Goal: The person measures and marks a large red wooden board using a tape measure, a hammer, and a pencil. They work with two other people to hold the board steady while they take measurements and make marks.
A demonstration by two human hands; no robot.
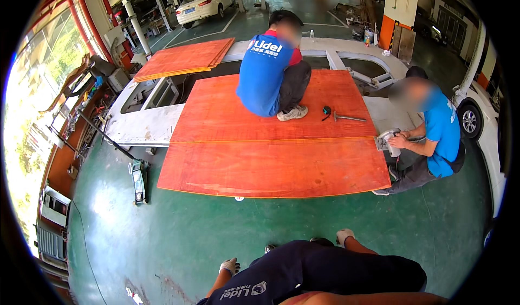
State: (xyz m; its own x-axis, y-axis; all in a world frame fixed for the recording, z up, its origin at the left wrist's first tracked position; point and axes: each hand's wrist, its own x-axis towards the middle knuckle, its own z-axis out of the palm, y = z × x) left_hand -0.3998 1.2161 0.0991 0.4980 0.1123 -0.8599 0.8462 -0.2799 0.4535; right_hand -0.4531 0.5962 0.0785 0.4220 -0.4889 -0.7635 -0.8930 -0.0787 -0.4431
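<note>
My left hand (230, 266), in a pale work glove, hangs beside my dark shirt at the bottom of the view. Its fingers look loosely curled, with nothing visible in them. On my other side, my right hand (344, 237), also gloved, is closed and appears bare of any object. Both hands are apart from the large red-orange boards (260, 167) in front of me. A co-worker in blue (265, 69) squats on the boards. At their right edge another co-worker (441, 132) holds a circular saw (388, 141) against the board.
A tape measure (326, 112) and a hammer (349, 117) lie on the boards. More boards (184, 58) are stacked on the grey lift frame (143, 123) at the back left. A floor jack (139, 180) stands left on the green floor. Parked cars are behind and at right.
</note>
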